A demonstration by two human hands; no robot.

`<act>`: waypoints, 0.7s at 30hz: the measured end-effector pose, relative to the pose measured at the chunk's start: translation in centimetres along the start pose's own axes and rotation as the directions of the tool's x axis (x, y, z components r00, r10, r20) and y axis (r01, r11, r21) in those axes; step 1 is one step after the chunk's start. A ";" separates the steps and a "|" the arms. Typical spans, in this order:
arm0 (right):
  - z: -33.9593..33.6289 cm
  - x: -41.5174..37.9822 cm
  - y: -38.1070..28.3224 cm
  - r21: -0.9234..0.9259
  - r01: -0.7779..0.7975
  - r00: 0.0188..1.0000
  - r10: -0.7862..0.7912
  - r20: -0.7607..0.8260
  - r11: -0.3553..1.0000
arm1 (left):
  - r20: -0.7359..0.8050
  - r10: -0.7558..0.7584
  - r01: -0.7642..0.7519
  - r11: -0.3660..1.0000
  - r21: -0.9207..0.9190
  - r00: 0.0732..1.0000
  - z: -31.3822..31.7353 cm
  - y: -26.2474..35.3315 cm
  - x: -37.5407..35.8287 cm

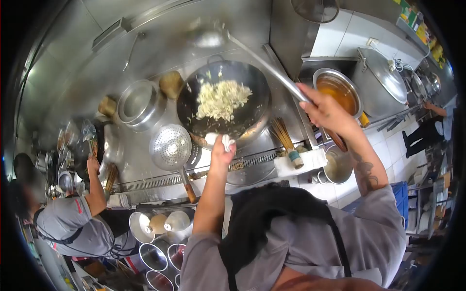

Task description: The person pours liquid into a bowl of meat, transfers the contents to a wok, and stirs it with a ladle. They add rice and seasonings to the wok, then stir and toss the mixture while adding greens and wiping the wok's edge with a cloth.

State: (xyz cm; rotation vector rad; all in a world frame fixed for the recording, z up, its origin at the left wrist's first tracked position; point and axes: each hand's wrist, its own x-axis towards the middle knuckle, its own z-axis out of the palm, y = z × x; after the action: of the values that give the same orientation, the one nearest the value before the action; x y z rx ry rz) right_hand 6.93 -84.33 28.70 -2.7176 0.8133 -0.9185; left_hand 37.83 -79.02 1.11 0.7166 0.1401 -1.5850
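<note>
A large black wok (257, 89) on the steel range holds a pile of pale, chopped food (223, 99). At the wok's near edge, my left hand (223, 151) is closed on a white cloth (219, 140) against the rim. My right hand (324, 107) grips the long metal handle of a ladle (264, 65), to the right of the wok. The ladle's bowl is raised beyond the far rim and smeared by motion. A perforated strainer (170, 147) lies left of my left hand.
Metal pots (138, 104) stand to the left; a pan of amber liquid (336, 92) and a big lidded pot (381, 80) are at right. A bamboo brush (286, 140) rests near the front edge. A co-worker (80, 220) works at left; another person (429, 128) is far right.
</note>
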 end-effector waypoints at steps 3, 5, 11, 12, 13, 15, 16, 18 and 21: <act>-1.6 2.5 -2.5 0.793 -0.562 0.807 0.365 0.464 0.236 | -0.015 -0.007 0.008 1.000 0.025 1.000 -0.7 0.6 3.6; 2.1 2.3 -0.6 0.823 -0.546 0.773 0.282 0.567 -0.158 | -0.021 -0.033 0.033 0.999 0.016 0.999 -1.0 0.4 4.9; 20.1 -1.0 6.8 0.469 -0.847 0.348 0.404 0.846 -0.252 | -0.129 -0.103 0.105 0.994 0.014 0.986 -0.4 1.1 4.4; 20.2 -0.1 6.4 0.365 -0.921 0.380 0.517 0.767 0.135 | -0.172 -0.118 0.131 0.989 0.068 0.978 0.5 1.3 4.1; 20.0 0.4 5.7 0.158 -0.862 0.449 0.581 0.679 0.482 | -0.126 -0.091 0.093 0.996 0.011 0.988 -1.5 0.8 5.7; 18.1 -1.0 6.5 0.046 -0.278 0.861 0.228 0.456 0.960 | -0.162 -0.059 0.054 0.998 -0.035 0.985 1.7 -1.2 -0.1; 14.9 -1.1 6.9 0.114 -0.234 0.828 0.137 0.543 0.965 | -0.182 -0.018 0.004 0.997 -0.073 0.983 4.3 -1.5 -3.6; 7.6 -0.2 6.1 0.134 -0.279 0.664 0.090 0.742 0.951 | -0.133 -0.093 0.080 0.992 -0.097 0.987 6.0 -1.5 -8.5; 4.4 1.9 7.5 -0.059 -0.408 0.428 0.248 0.869 0.911 | -0.203 -0.108 0.088 0.991 -0.105 0.973 8.2 0.1 -9.1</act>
State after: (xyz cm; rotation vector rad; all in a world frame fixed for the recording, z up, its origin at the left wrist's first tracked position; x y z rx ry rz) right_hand 7.50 -91.70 23.79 -2.2372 0.8907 0.4897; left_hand 34.72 -75.27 12.35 0.8099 0.4083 -1.5825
